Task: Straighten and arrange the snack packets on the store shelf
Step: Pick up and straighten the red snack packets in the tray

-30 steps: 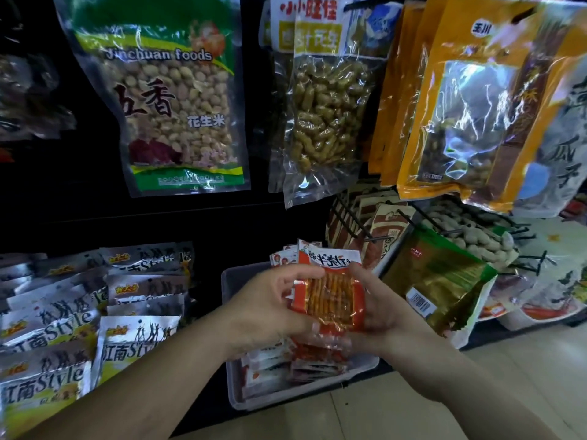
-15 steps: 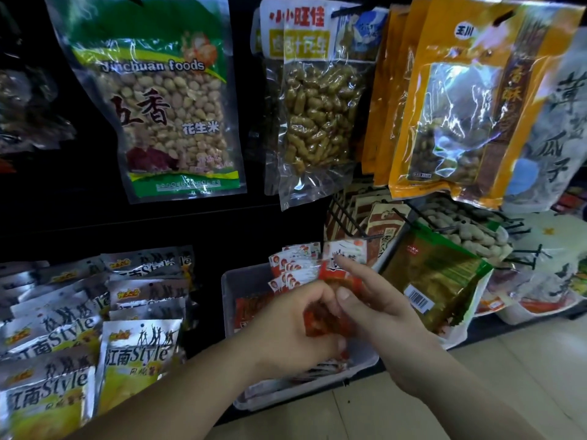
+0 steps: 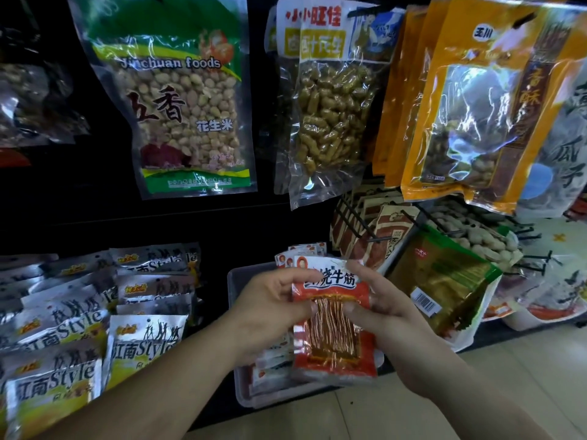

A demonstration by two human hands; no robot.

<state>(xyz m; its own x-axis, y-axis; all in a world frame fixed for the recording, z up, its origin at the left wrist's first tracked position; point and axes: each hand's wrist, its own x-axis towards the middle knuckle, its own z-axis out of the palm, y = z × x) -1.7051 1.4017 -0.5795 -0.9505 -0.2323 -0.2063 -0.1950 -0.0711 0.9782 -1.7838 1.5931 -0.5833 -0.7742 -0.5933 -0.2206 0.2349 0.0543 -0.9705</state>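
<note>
Hands meet low in the middle of the view, nearest the camera. The left hand grips the left edge of a red snack packet and the right hand grips its right edge. Each thumb is pressed flat on the front beside the clear window, and the other fingers curl round behind, the right forefinger hooked over the top corner. The packet stands upright, label facing the camera, held in the air above a clear plastic bin and not touching it as far as I can tell. Below it, at seven o'clock of the packet, flat red packets lie askew in the bin, while at eleven o'clock a few standing packets rest on end against the bin's back. My reading is that the step in hand is squaring up one packet before it goes back into its row, with most of the bin not yet sorted. The next move calls for lowering it upright at twelve o'clock, against those standing ones, face forward, and releasing both thumbs together so the slippery film does not flop. Farther off at nine o'clock lie silver packets; at three o'clock a green and gold bag leans; farthest, at twelve o'clock, peanut bags hang.
</note>
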